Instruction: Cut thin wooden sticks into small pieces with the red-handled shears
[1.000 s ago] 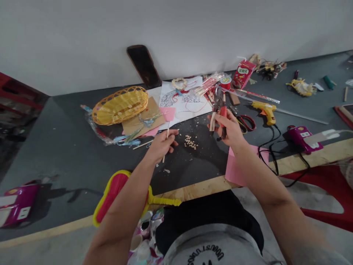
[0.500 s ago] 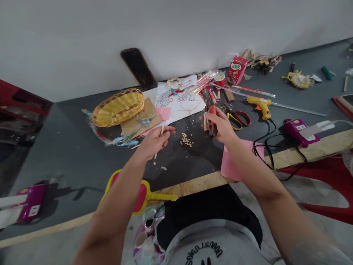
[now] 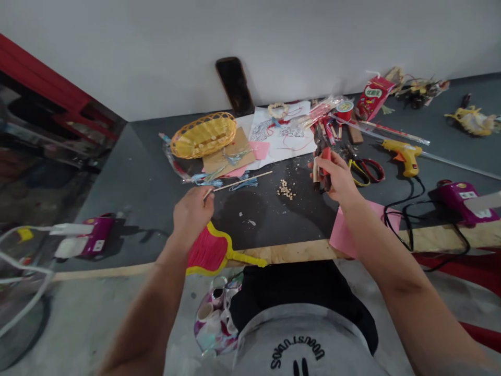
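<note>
My left hand [image 3: 192,213] is closed at the left, its fingertips pinched on a thin wooden stick [image 3: 245,180] that points right across the tabletop. My right hand [image 3: 340,175] is wrapped around red-handled pliers [image 3: 326,156], whose dark jaws point away from me. A pale wooden piece [image 3: 315,171] also shows at those fingers; how it is held is partly hidden. Between my hands lies a small pile of cut wooden bits [image 3: 286,190]. Below my left hand is a pink paddle-shaped fan with yellow edging [image 3: 211,251].
A yellow woven basket [image 3: 203,137] rests on brown paper, beside blue tassels [image 3: 246,183]. Scissors [image 3: 368,172], a yellow glue gun [image 3: 405,156] with its black cord, and a red drink carton [image 3: 373,99] stand right. A phone [image 3: 235,86] leans against the wall.
My left hand has drawn left and toward me; the stick swung from upright to pointing right. The right hand keeps its hold on the pliers. The view has turned left.
</note>
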Motion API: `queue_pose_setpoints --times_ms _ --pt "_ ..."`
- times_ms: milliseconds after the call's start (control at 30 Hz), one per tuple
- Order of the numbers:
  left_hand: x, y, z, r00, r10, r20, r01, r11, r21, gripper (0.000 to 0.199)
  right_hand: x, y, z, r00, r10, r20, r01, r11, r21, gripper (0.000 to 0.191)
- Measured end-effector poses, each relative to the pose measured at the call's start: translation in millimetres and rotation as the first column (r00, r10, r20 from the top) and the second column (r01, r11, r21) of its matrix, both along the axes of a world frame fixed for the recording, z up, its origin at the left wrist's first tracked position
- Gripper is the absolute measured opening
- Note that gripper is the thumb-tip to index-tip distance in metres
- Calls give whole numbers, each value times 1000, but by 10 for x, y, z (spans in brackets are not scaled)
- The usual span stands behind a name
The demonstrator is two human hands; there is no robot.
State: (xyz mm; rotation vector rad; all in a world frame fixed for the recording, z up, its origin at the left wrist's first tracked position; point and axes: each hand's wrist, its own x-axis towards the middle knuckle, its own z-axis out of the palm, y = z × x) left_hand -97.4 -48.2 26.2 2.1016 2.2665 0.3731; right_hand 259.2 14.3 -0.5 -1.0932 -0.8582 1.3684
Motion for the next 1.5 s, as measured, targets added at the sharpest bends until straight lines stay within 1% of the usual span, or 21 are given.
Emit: queue_pose_setpoints --times_ms 67,167,233,333,433,633,733,833,900,933,967,1033,1067,1100,1167,1233,1267,1333,1367,1400,1500 --pt "-24 -43 -94 998 57 -9 -55 988 145 33 -15 -4 -6 1000 7 0 -7 1000 -6 36" --pt "6 -49 -203 998 57 -2 -55 969 242 34 -35 -9 -1 1000 3 -15 -3 1000 -16 38" --pt "63 -42 -271 1000 4 -20 1 964 265 34 -43 -8 1 1000 0 -23 0 1000 -30 39" --pt "157 -47 -384 988 -140 -70 154 945 287 30 -47 0 -6 999 26 -25 -27 999 -37 41" --pt "194 -52 -479 951 -278 -135 307 892 332 28 -45 14 -18 999 48 -23 -48 999 -22 43" --pt "201 -30 -525 920 -353 -169 391 798 458 25 -78 3 10 997 61 -45 -61 998 -4 41" --pt "302 -60 -514 910 -384 -157 410 778 477 22 -93 -3 23 996 69 -52 -69 998 -6 42" --pt "420 -66 -451 900 -415 -132 427 778 461 18 -82 -2 13 996 79 -40 -79 997 -18 44" --pt "469 -10 -332 897 -434 -79 417 777 471 16 -65 -6 -2 996 80 -26 -80 997 -18 45" --pt "482 43 -242 894 -446 -44 407 768 494 15 -57 -8 -11 995 91 -31 -92 996 -17 45" --pt "491 110 -133 896 -444 5 382 778 498 14 -50 -11 -19 995 93 -32 -93 996 -14 43" --pt "508 275 126 908 -387 162 250 810 530 12 -41 -13 -33 997 71 -11 -71 997 1 37" --pt "526 361 261 893 -363 265 176 825 538 15 -38 -13 -39 998 67 -7 -67 998 7 34" --pt "553 442 389 852 -359 381 115 839 532 23 -36 -13 -42 998 68 -2 -68 998 6 32" --pt "642 575 599 695 -377 613 103 895 434 37 -33 -15 -45 998 63 16 -63 998 -1 29" --pt "756 655 712 475 -348 808 163 937 308 45 -27 -18 -45 997 59 42 -59 998 7 27" --pt "812 679 728 351 -314 882 204 945 255 43 -24 -18 -44 997 58 59 -59 998 15 27" --pt "901 708 682 120 -231 966 250 948 195 32 -17 -14 -43 995 56 86 -59 998 33 27" --pt "931 717 626 25 -184 983 262 950 171 31 -15 -11 -43 994 54 92 -59 997 42 27" --pt "951 724 554 -49 -151 987 250 955 159 32 -14 -9 -42 995 50 92 -55 997 51 27" --pt "978 736 291 -188 -44 981 271 958 95 35 -31 -14 -33 995 41 89 -44 998 39 29"
